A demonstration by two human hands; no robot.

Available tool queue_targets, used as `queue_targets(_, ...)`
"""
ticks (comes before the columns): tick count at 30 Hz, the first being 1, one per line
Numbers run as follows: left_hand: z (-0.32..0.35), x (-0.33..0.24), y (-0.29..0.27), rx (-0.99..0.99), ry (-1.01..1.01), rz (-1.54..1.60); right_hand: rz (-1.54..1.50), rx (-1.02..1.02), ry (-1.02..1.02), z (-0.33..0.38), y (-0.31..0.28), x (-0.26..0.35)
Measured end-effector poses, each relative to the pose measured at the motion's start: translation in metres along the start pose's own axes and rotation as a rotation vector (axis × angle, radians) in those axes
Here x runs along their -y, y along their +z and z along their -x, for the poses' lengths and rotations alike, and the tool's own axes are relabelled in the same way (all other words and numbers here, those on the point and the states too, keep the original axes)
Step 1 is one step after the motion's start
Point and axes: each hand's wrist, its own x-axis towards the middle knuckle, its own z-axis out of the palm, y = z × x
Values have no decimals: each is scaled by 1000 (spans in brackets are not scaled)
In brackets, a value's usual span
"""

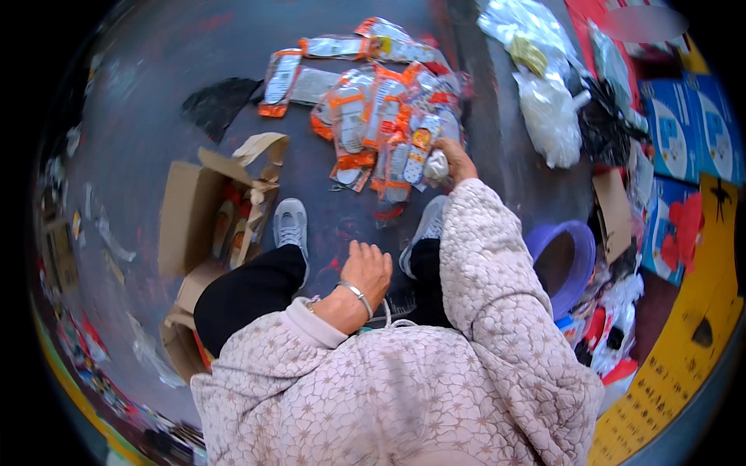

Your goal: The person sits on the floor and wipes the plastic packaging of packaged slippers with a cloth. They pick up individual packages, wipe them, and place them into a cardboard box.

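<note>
A pile of clear plastic packets (385,97) with orange ends lies on the dark floor in front of my feet. Pale, flat, sole-shaped items show inside several of them. At the pile's right edge my right hand (457,161) is closed on a crumpled whitish plastic bundle (437,167); its contents I cannot make out. Beside that bundle lies a packet with a dotted, colourful print (420,147). My left hand (367,272), with a bracelet at the wrist, hangs over the gap between my knees, holding nothing, its fingers loosely extended.
An opened cardboard box (183,210) with items inside stands left of my feet. To the right are a purple round tub (579,260), clear plastic bags (548,116), a black bag (602,128) and blue printed boxes (672,128). Black plastic (219,107) lies left of the pile.
</note>
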Motion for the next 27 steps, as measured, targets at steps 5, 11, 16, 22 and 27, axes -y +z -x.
queue_targets(5, -9, -3, -19, 204, 16, 90, 312, 28, -22, 26, 27, 35)
queue_targets(11, -8, 1, -31, 310, 89, 106, 575, 123, -73, 50, 64, 62)
queue_targets(16, -1, -2, -44, 295, 16, 100, 575, 223, -220, 96, 105, 93)
queue_targets(22, 6, 37, -49, 52, -153, 188, 486, 136, -431, 144, 148, 145)
queue_targets(27, 13, 66, -68, -461, -456, 55, 265, 39, -514, 208, 140, 162)
